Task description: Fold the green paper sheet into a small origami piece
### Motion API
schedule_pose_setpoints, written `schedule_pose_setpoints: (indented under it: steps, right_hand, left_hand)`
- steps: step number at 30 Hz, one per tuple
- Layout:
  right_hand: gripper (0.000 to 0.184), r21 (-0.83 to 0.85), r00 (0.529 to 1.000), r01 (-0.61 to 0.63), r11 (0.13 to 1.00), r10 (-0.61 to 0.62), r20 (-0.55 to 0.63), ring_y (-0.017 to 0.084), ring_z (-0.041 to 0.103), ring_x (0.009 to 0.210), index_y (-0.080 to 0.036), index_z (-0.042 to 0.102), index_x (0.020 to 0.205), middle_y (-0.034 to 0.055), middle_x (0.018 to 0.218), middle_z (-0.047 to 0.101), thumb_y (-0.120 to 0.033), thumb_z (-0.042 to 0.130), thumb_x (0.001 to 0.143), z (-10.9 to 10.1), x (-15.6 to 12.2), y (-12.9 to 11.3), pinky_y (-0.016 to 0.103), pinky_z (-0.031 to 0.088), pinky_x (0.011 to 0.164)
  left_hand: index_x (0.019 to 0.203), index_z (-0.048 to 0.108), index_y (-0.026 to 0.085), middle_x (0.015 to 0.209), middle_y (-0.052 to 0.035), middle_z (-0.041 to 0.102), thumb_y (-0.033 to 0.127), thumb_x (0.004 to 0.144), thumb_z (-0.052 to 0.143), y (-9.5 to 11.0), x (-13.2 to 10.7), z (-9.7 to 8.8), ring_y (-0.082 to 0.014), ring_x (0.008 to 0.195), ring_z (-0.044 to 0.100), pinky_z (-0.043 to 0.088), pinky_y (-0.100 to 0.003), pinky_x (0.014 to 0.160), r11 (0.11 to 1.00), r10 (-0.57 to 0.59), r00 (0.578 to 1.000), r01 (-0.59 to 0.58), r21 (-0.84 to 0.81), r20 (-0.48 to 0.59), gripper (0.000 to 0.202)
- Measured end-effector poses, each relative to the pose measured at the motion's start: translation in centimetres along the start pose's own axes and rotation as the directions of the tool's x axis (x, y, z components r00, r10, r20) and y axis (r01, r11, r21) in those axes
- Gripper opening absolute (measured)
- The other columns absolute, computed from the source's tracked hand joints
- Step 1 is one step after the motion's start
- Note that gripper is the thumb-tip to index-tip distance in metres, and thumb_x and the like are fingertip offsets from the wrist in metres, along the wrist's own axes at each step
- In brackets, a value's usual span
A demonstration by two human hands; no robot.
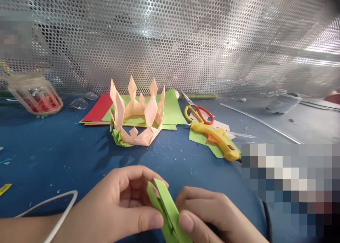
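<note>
Two bare hands meet at the bottom of the view, low over the blue table top [53, 154]. Between them is a folded strip of green paper [166, 207], long and narrow, standing on a slant. The left hand [119, 204] comes in from the lower left with its fingers curled over the top end of the strip and its thumb [145, 220] pressed flat on the near side — it is pinching the paper. The right hand [212, 214] comes in from the lower right, knuckles up, and its thumb [187, 221] pushes on the strip from the other side, so both hands grip the same piece.

A thin white cord [57, 205] loops across the table by the left wrist.

Farther back sits a pale pink folded paper crown [138, 115] with tall points, and a bit of green paper is tucked under its left corner. It rests on flat sheets of red and green paper [172, 108]. Just right of these lie scissors with red and yellow handles [198, 112] and a yellow hot glue gun [215, 138] on a green scrap. A clear glass jar with red bits inside [35, 94] lies tipped at the far left, with clear eyeglasses [82, 101] near it. A shiny metal sheet full of small holes [186, 34] stands behind it all — well apart from the hands.
</note>
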State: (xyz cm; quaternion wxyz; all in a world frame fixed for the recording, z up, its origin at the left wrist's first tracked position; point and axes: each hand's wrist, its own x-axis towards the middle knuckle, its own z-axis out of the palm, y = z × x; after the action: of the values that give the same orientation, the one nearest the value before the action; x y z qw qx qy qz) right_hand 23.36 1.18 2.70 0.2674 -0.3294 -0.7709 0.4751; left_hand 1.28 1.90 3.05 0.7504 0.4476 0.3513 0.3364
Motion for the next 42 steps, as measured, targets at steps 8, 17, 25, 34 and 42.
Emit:
schedule_pose_setpoints:
  steps: [8,17,25,34,42]
  right_hand:
    - [0.047,0.630,0.955,-0.218,0.745,0.297,-0.021,0.005,0.054,0.064,-0.030,0.053,0.119,-0.0086,0.073,0.057,-0.047,0.077,0.083,1.3,0.7,0.2,0.016,0.044,0.063]
    - [0.038,0.713,0.969,-0.244,0.658,0.184,0.162,0.001,0.062,0.062,-0.023,0.049,0.112,-0.0080,0.076,0.063,-0.032,0.077,0.088,0.7,1.4,1.0,0.010,0.043,0.054]
    - [0.039,0.700,0.952,-0.306,0.645,0.219,0.214,0.004,0.059,0.067,-0.020,0.045,0.087,-0.0053,0.077,0.062,-0.039,0.079,0.084,0.6,0.8,-0.2,0.016,0.044,0.063]
    - [0.040,0.575,0.972,-0.211,0.790,0.232,0.038,0.004,0.039,0.056,-0.022,0.043,0.081,-0.0092,0.068,0.045,-0.052,0.069,0.088,1.9,0.7,-0.2,0.015,0.034,0.051]
    - [0.025,0.093,0.949,0.189,0.978,-0.158,-0.272,0.011,0.066,0.076,-0.028,0.046,0.100,-0.0004,0.092,0.065,-0.009,0.059,0.091,2.2,-0.2,0.2,0.022,0.057,0.070]
  left_hand:
    - [0.076,0.063,0.023,0.072,0.0093,0.067,0.010,0.077,0.074,0.4,0.1,0.5,-0.0087,0.073,0.063,0.048,-0.018,0.072,0.980,0.057,0.998,-0.051,0.191,-0.025,0.016]
    - [0.088,0.062,0.026,0.080,0.0065,0.060,0.016,0.082,0.068,0.1,0.0,0.0,-0.0118,0.079,0.058,0.045,-0.024,0.077,0.983,0.053,0.997,-0.062,0.175,0.058,0.013]
    - [0.091,0.060,0.024,0.087,0.0047,0.063,0.015,0.086,0.064,1.0,0.5,0.0,-0.0141,0.089,0.062,0.046,-0.027,0.085,0.970,-0.017,0.990,-0.017,0.241,0.138,0.011]
    - [0.083,0.057,0.024,0.083,0.0062,0.062,0.016,0.088,0.062,0.4,-0.2,0.9,-0.0127,0.083,0.061,0.048,-0.024,0.080,0.950,0.013,0.996,-0.039,0.309,0.087,0.011]
    - [0.089,0.068,0.032,0.080,0.0099,0.070,0.007,0.077,0.068,-0.2,-0.8,0.9,-0.0093,0.077,0.067,0.052,-0.015,0.076,0.848,0.335,0.941,-0.275,0.454,-0.056,0.028]
